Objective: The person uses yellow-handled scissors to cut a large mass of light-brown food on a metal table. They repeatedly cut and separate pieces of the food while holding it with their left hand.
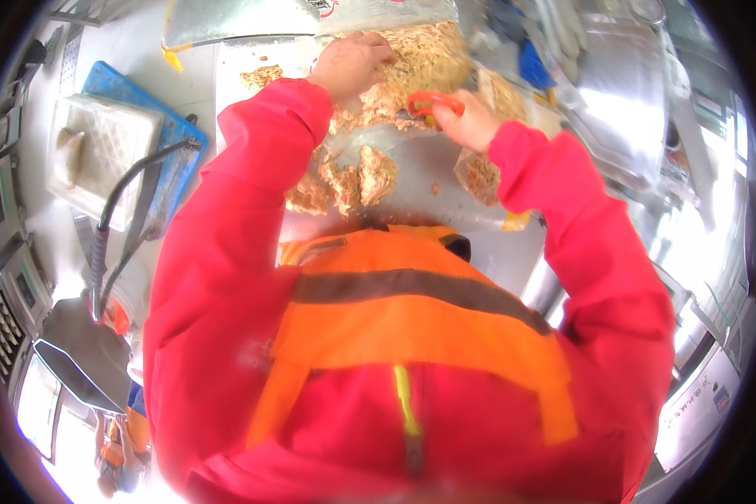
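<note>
A large slab of crumbly, pale-brown food mixture point(428, 53), flecked with green, lies on a metal work surface point(416, 164). My left hand point(356, 66) rests against its left part with bent fingers. My right hand point(469, 120) is closed around the orange loop handle of a tool point(438, 101). The tool's working end is at the slab's ragged near edge, mostly hidden. Broken chunks point(377, 175) lie nearer my apron. A clear plastic bag point(479, 173) with similar mixture sits to the right. Another piece point(262, 77) lies beyond my left sleeve.
Printed plastic wrapping point(387, 14) lies behind the slab. A white plastic crate point(107, 157) sits on a blue pallet point(179, 135) at the left. Gloves point(557, 38) and a metal container point(617, 94) are at the right. Another person point(116, 450) stands at lower left.
</note>
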A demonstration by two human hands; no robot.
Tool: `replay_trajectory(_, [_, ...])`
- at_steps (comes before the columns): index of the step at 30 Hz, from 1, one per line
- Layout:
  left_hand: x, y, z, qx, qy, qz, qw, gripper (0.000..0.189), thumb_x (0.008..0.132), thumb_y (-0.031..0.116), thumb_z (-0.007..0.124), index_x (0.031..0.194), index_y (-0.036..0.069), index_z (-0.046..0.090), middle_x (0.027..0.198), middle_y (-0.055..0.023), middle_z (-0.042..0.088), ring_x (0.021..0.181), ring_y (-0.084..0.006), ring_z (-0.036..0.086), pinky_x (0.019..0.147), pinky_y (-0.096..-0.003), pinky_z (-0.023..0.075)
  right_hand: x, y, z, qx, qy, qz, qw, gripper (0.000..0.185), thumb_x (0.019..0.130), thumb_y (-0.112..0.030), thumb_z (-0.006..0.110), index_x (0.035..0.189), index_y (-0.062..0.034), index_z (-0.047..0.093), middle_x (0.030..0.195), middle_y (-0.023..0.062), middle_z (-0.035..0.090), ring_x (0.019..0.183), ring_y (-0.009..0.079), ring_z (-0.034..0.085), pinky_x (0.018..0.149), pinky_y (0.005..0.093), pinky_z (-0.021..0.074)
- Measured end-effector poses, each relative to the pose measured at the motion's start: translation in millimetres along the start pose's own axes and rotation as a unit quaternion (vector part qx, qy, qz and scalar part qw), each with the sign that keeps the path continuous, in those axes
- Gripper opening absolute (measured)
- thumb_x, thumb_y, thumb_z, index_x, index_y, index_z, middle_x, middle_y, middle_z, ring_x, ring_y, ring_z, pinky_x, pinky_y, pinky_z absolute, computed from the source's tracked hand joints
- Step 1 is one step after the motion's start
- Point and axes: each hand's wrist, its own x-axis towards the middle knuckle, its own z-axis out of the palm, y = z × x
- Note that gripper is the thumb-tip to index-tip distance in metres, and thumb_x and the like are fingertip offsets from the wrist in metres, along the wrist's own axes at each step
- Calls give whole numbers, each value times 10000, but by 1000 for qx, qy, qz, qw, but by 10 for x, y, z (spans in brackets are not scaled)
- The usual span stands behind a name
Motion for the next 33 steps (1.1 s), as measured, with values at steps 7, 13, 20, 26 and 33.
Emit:
replay_trajectory(7, [45, 27, -2, 21, -16, -23, 999, 263, 776, 177, 666, 1039, 178, 682, 1122, 10, 602, 1047, -227, 564, 883, -373, 483, 240, 3, -170, 68, -78, 16, 994, 367, 904, -286, 388, 1187, -241, 617, 853, -9, 676, 628, 131, 595, 594, 342, 527])
replay_trajectory(13, [-15, 26, 31, 25, 6, -18, 1000, 276, 784, 195, 667, 1055, 144, 658, 1137, -34, 600, 1048, -274, 561, 878, -397, 486, 666, 261, -39, 136, -25, 117, 984, 293, 928, -292, 404, 965, -100, 621, 754, 31, 623, 490, 153, 557, 453, 301, 443])
replay_trajectory(20, [-47, 4, 49, -34, 14, -14, 999, 277, 799, 200, 664, 1055, 96, 662, 1131, -107, 610, 1039, -305, 575, 891, -411, 479, 124, 462, 266, 136, 39, 27, 990, 372, 899, -374, 527, 1033, -69, 693, 772, 101, 680, 666, 223, 664, 585, 334, 497])
replay_trajectory(26, [-69, 99, 58, -3, 85, 22, 996, 256, 803, 194, 653, 1028, 73, 669, 1096, -129, 620, 999, -312, 593, 858, -410, 490, -726, 606, 545, 186, 80, 75, 976, 418, 899, -425, 560, 986, -45, 711, 744, 118, 681, 708, 204, 660, 656, 328, 495])
replay_trajectory(33, [-817, 575, 200, -27, 191, -46, 980, 246, 805, 116, 648, 1044, 59, 654, 1080, -132, 615, 1000, -338, 570, 868, -418, 478, -1182, 461, 952, 328, 202, 95, 918, 289, 908, -314, 602, 970, -56, 716, 736, 120, 678, 659, 199, 637, 614, 336, 475])
